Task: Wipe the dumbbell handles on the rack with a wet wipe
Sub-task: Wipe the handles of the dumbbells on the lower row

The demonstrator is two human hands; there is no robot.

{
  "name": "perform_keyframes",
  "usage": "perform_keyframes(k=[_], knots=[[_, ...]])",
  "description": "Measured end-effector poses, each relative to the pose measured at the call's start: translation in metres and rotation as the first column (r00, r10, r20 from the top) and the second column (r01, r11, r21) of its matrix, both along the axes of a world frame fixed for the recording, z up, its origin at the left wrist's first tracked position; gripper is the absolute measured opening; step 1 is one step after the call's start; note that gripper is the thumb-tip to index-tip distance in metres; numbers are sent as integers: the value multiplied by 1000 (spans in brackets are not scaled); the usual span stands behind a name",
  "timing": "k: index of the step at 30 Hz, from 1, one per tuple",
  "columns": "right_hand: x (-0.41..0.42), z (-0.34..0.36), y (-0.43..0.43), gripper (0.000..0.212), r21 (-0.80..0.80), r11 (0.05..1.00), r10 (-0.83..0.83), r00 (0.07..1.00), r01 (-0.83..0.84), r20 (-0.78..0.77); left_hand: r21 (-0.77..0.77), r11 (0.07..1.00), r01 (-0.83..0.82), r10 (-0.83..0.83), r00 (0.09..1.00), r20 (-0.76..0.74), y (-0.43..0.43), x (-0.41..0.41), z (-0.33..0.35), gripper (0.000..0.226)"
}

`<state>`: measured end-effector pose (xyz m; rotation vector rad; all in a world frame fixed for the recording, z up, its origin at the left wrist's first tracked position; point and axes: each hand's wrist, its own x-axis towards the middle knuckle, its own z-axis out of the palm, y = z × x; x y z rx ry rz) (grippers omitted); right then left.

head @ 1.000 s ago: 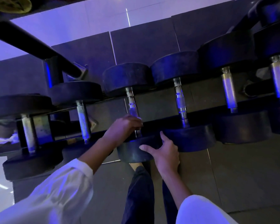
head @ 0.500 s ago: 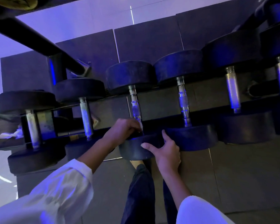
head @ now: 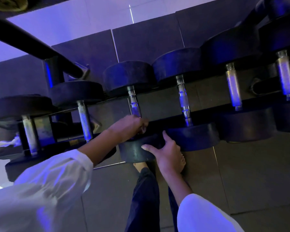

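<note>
Several black dumbbells with steel handles lie side by side on the rack (head: 166, 120). My left hand (head: 129, 128) grips the near end of the middle dumbbell's handle (head: 134, 102), just above its near head (head: 134, 153). No wet wipe shows; my fingers hide whatever lies under them. My right hand (head: 166, 151) rests on that same near head, thumb and fingers spread flat against the rubber. Next to it on the right is another dumbbell handle (head: 182, 99), which is bare.
A thick black bar (head: 40, 46) slants across the upper left above the rack. Something white and crumpled (head: 7, 143) lies low at the far left. My dark trouser legs and bare foot (head: 141, 166) stand on the grey floor tiles below the rack.
My left hand has slid a little down the handle toward the near head. My right hand has stayed on the head.
</note>
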<state>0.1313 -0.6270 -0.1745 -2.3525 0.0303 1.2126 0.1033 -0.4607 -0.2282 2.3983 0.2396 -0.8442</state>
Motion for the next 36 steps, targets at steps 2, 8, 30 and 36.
perform_keyframes(k=[2,8,30,36], knots=[[0,1,0,90,4,1000,-4,1000,4,-4,-49,998,-26,27,999,27,4,-5,3,13],[-5,-4,1,91,42,998,-58,997,57,41,119,985,123,-126,992,21,-24,25,4,29],[-9,-14,0,95,73,993,-94,991,88,90,-386,210,-898,858,-20,513,-17,26,-29,28],[-7,-16,0,95,40,997,-63,994,60,92,-549,-448,-705,889,-416,-190,-1,24,-50,16]])
